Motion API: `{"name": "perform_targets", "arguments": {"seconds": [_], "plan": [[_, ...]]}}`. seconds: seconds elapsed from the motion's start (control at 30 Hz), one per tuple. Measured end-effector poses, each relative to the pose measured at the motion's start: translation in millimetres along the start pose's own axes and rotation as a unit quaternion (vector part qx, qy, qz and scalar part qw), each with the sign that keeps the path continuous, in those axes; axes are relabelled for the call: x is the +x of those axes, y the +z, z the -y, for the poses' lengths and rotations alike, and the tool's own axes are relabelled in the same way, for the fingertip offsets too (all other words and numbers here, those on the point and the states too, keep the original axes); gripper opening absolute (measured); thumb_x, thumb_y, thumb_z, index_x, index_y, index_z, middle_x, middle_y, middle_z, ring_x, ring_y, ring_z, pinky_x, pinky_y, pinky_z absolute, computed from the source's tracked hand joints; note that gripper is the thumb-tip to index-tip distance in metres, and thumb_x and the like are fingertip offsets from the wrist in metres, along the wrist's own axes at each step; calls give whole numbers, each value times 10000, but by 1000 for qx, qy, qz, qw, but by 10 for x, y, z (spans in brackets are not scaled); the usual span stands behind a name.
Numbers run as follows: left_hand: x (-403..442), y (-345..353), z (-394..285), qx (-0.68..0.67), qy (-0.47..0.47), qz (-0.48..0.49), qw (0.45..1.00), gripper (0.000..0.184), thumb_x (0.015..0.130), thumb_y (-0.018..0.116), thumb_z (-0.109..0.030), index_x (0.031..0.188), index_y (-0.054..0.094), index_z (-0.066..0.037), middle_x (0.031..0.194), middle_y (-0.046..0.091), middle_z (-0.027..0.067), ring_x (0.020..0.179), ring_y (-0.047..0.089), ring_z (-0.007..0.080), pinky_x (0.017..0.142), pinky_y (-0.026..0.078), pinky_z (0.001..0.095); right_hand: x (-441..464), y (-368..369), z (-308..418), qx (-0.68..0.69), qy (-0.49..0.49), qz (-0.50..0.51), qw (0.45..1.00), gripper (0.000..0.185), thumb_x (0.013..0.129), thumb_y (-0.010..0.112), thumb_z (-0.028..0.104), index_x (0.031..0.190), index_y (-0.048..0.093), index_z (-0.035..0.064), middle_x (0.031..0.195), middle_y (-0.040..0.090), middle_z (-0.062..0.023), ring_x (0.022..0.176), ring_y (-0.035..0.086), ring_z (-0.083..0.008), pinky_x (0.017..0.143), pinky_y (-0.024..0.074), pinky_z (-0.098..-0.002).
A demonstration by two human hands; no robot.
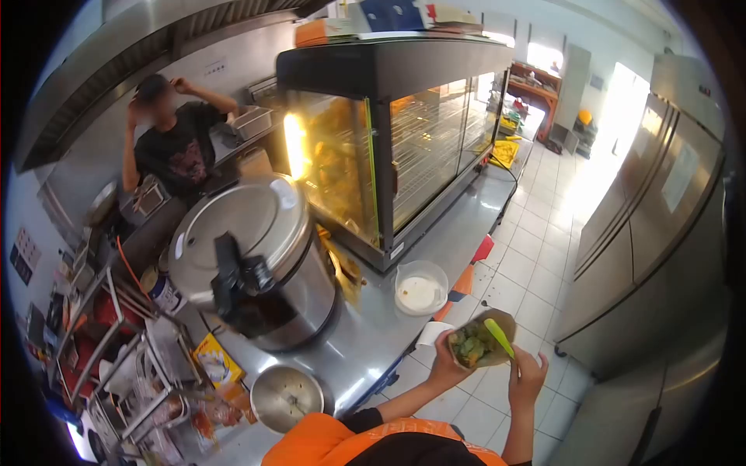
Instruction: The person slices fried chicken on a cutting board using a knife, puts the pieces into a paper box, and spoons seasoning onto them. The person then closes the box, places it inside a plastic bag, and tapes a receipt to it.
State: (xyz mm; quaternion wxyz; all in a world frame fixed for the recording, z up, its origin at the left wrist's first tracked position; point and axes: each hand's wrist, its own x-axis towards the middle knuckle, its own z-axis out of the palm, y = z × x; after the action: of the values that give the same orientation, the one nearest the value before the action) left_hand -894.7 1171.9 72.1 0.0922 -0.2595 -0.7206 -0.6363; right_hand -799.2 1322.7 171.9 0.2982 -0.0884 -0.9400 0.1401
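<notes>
My left hand (448,365) is closed on the side of a brown paper food box (497,317), which holds chopped green food (468,347). A bright green utensil (497,334), perhaps a spoon, leans over the box. My right hand (528,378) pinches its near end at the box's right side. Both hands are held out over the tiled floor, beside the counter edge. Left of the box, a white paper-like piece (435,332) lies at the edge. A translucent tub (421,287) with white contents stands on the counter just beyond.
On the steel counter (373,322) stand a large lidded cooker (249,256), a steel bowl (287,398) and a lit glass warming cabinet (427,147). A wire rack (132,373) is at left. Steel refrigerators (645,202) line the right. Another person (183,140) stands behind the cooker, arms raised.
</notes>
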Motion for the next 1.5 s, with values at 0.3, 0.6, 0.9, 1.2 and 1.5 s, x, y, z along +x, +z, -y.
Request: {"name": "perform_targets", "arguments": {"seconds": [0.3, 0.6, 0.9, 1.2, 1.5], "plan": [[1176, 1017, 601, -19, 43, 35, 998, 1038, 630, 886, -152, 1330, 127, -33, 1239, 418, 225, 1142, 512, 350, 935, 453, 404, 1016, 445, -1255, 8, 19, -42, 999, 215, 827, 628, 44, 1026, 658, 119, 896, 689, -33, 800, 643, -211, 939, 405, -420], [2805, 2317, 1385, 98, 88, 84, 988, 967, 647, 821, -93, 1314, 123, -39, 1226, 383, 210, 1157, 485, 316, 967, 429, 416, 2410, 843, -2851, 42, 9, -80, 996, 166, 827, 631, 66, 965, 680, 144, 895, 707, -18, 777, 655, -187, 923, 404, -411], [4415, 3236, 1886, 134, -20, -7, 991, 968, 679, 860, -201, 1333, 176, 3, 1155, 546, 192, 1041, 600, 304, 899, 486, 375, 4224, 1363, -3752, 30, -58, 93, 994, 185, 838, 604, 43, 1005, 664, 96, 978, 699, -52, 895, 648, -201, 1035, 331, -447], [6368, 4718, 2853, 16, 50, 3, 999, 963, 653, 858, -144, 1306, 160, -32, 1220, 438, 208, 1115, 531, 314, 914, 465, 410, 6032, 1964, -5293, 86, 50, 16, 995, 211, 845, 632, 65, 1051, 667, 88, 962, 701, -70, 902, 645, -211, 1031, 329, -439], [8709, 6562, 3393, -110, 138, 177, 968, 964, 635, 860, -158, 1337, 213, -23, 1219, 507, 238, 1079, 573, 385, 900, 487, 420, 7642, 2402, -7113, -17, 150, 1, 989, 246, 812, 657, 48, 1045, 686, 123, 900, 705, -67, 853, 663, -212, 1084, 263, -463]]}}
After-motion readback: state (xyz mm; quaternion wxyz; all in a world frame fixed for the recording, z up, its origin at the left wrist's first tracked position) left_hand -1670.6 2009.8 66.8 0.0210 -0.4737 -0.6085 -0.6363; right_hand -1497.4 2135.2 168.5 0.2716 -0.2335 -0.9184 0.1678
